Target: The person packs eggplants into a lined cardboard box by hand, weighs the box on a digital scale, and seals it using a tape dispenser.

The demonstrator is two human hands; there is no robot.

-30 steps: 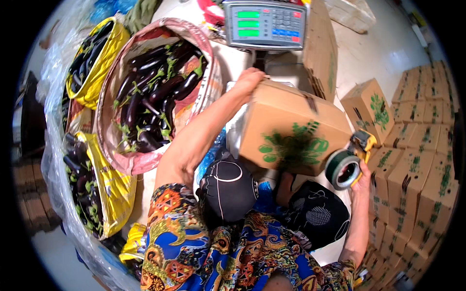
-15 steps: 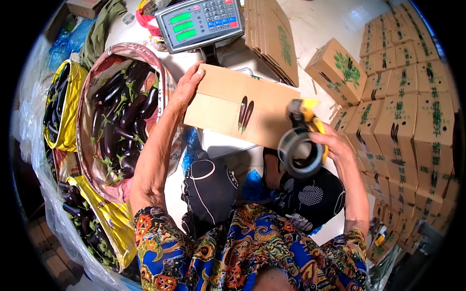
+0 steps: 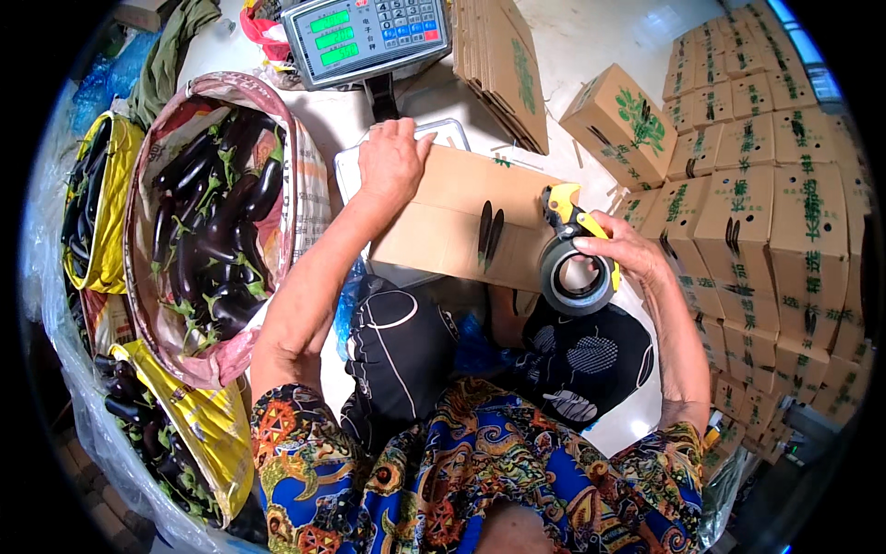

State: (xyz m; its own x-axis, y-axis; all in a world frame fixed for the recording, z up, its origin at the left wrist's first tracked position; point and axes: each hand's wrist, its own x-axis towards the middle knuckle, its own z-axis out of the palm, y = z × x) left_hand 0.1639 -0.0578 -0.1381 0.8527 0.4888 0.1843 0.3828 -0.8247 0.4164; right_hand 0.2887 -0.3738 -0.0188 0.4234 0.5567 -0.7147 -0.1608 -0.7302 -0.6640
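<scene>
A cardboard box (image 3: 443, 217) with a picture of two dark eggplants lies in front of me, above my knees. My left hand (image 3: 392, 164) grips its far left corner, with the fingers over the edge and the thumb toward the right. In my right hand (image 3: 632, 249) is a yellow tape dispenser (image 3: 563, 205) carrying a wide roll of tape (image 3: 558, 286). The dispenser's head is at the box's right end; I cannot tell whether tape touches the cardboard. Under the box, the pale platform (image 3: 349, 175) of a scale is partly hidden.
The scale's display (image 3: 365, 42) stands beyond the box. At left are a large basket (image 3: 138, 240) of eggplants and yellow sacks (image 3: 198, 420) with more. Flattened cartons (image 3: 498, 69) lean at the back, near a single carton (image 3: 618, 125). Stacked cartons (image 3: 748, 231) line the right side.
My left hand has moved right along the box's far edge, palm now over the corner. The box has shifted slightly right. The tape dispenser, blurred before, is now steadier at the right end.
</scene>
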